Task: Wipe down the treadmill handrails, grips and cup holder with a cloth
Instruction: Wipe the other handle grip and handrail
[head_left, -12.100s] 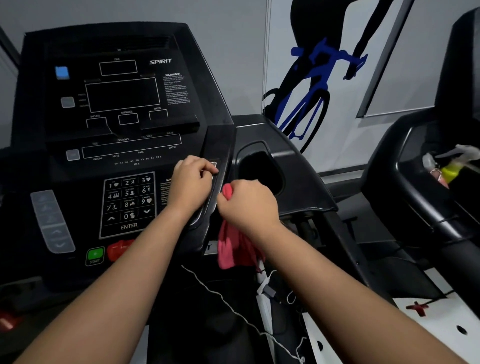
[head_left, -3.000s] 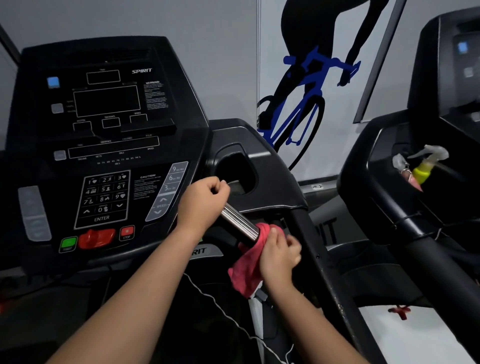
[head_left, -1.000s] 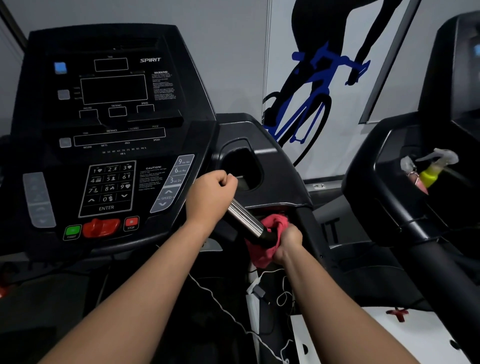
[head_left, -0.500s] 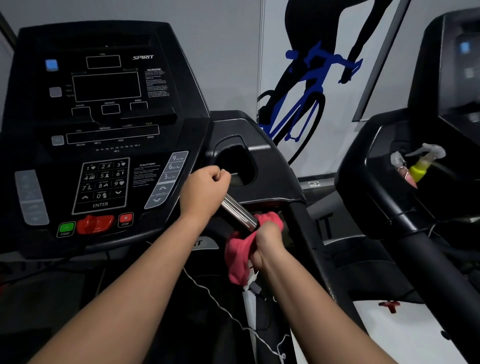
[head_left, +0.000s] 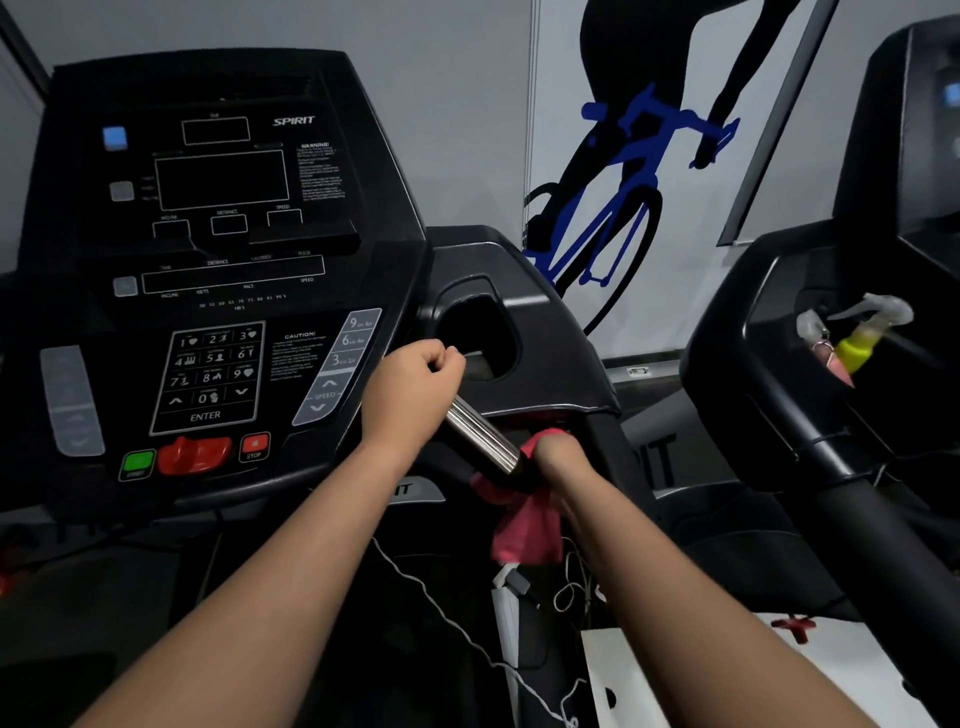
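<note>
Chrome grip (head_left: 483, 441): slants down to the right below the console's right edge, with a hand at each end
Left hand (head_left: 410, 387): fingers clenched round the grip's upper end, covering it
Right hand (head_left: 558, 457): at the grip's lower end, closed on the cloth; fingertips hidden
Cloth (head_left: 524, 525): pink, bunched against the grip's lower end, its tail hanging below
Cup holder (head_left: 483, 332): dark recess just above the grip, partly blocked by the left knuckles
Console (head_left: 218, 260): left of the grip
Cord (head_left: 431, 587): thin and white, trailing below the grip
Spray bottle (head_left: 857, 343): well right of the grip, in the neighbouring treadmill (head_left: 779, 415)
</note>
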